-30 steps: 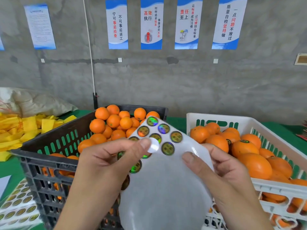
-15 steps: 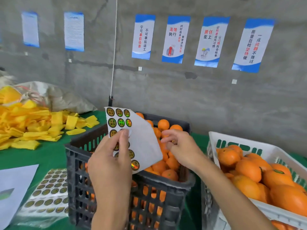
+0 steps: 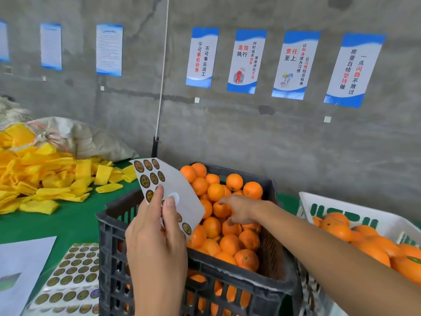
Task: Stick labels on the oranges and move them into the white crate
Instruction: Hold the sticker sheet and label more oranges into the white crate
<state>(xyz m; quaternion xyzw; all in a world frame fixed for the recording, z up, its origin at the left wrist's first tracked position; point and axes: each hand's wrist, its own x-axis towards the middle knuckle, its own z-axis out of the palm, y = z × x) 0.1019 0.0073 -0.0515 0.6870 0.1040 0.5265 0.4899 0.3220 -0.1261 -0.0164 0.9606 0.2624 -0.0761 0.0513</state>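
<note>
Your left hand pinched sticker sheet; right hand, fingers loosely spread, touched orange in black crate. Labelling step; next likely needs firm press.

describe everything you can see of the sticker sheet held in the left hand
The sticker sheet is a thin white backing paper, slightly curved and held upright over the near left corner of the black crate. Round dark labels with gold-green print remain in rows near its top left corner and a few along its lower edge; the rest is bare. The left hand pinches it from below, its fingers covering some labels. Nothing else touches it.
</note>
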